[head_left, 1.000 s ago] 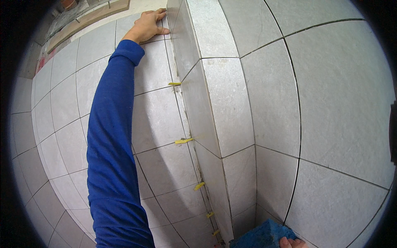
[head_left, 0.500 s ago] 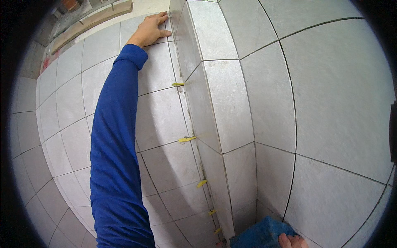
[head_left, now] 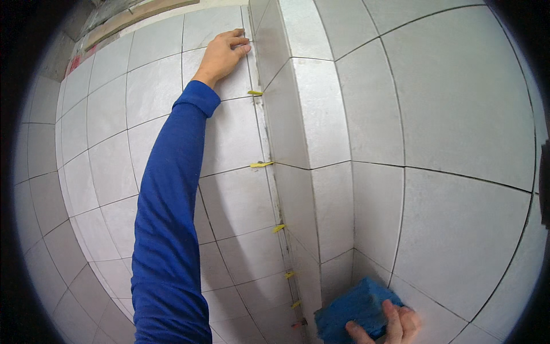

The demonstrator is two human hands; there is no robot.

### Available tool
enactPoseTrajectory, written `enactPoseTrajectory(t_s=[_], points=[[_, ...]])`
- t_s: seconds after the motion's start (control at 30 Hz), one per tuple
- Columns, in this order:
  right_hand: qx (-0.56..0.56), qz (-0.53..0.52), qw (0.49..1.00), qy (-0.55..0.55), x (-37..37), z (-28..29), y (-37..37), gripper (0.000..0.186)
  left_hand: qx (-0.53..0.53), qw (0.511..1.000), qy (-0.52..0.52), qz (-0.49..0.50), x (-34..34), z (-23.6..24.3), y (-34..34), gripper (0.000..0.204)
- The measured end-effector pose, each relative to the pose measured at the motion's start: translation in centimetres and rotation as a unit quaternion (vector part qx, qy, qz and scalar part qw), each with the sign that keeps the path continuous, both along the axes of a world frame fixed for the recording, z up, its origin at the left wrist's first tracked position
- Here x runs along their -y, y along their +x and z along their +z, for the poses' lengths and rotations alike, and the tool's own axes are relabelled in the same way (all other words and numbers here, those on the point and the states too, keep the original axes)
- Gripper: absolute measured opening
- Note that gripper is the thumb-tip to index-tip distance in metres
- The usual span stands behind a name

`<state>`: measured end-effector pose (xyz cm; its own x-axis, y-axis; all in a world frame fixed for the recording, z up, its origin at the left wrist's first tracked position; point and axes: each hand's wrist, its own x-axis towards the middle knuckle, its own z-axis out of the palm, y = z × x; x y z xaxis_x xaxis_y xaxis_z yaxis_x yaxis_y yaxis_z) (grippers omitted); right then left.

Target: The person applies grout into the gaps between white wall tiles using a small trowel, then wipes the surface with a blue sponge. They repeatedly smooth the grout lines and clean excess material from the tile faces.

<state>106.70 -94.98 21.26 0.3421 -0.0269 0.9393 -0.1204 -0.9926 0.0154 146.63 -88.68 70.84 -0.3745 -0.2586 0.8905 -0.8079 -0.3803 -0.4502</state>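
Note:
My left hand point(head_left: 222, 56), in a blue sleeve, reaches up the pale tiled wall. Its fingers are stretched out, with the tips against the narrow tile strip point(head_left: 250, 71) beside the inner corner. Nothing shows in that hand. At the lower right, my right hand point(head_left: 395, 324) grips a blue sponge point(head_left: 352, 312), fingers on its right side and thumb at the front. Yellow tile wedges stick out of the joints along the strip; the upper wedge point(head_left: 255, 93) is just below my left hand, and another wedge point(head_left: 262, 164) sits lower.
A tiled column point(head_left: 321, 114) juts out right of the strip, with a recessed corner beyond it. Large grey tiles point(head_left: 458, 86) cover the right wall. At the top left, a wooden board point(head_left: 150, 8) lies along the ledge above the tiling.
My right hand and the sponge have come up further into view. The left thumb has drawn closer to the fingers on the strip. The view has shifted, so the wall appears higher.

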Motion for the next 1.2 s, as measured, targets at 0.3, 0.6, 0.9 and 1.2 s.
enactPoseTrajectory(t_s=[0.3, 0.6, 0.9, 1.2], points=[[-0.003, 0.048, 0.999, -0.010, 0.7, -0.2, -0.2, 0.058, 0.046, 0.997, -0.019, 0.063, 0.8, 0.3, 0.0, 0.029], [0.022, 0.047, 0.999, -0.003, 0.4, 0.0, 0.5, 0.055, 0.055, 0.998, -0.017, 0.018, 0.4, -0.3, -0.4, 0.029], [0.019, 0.039, 0.999, 0.014, 0.2, -0.4, 0.5, 0.057, 0.048, 0.999, 0.002, 0.024, 0.2, 0.0, 0.3, 0.032], [0.009, 0.035, 0.999, 0.010, 0.3, -0.4, 0.5, 0.060, 0.039, 0.999, 0.009, -0.008, 0.4, 0.3, 0.4, 0.030]])
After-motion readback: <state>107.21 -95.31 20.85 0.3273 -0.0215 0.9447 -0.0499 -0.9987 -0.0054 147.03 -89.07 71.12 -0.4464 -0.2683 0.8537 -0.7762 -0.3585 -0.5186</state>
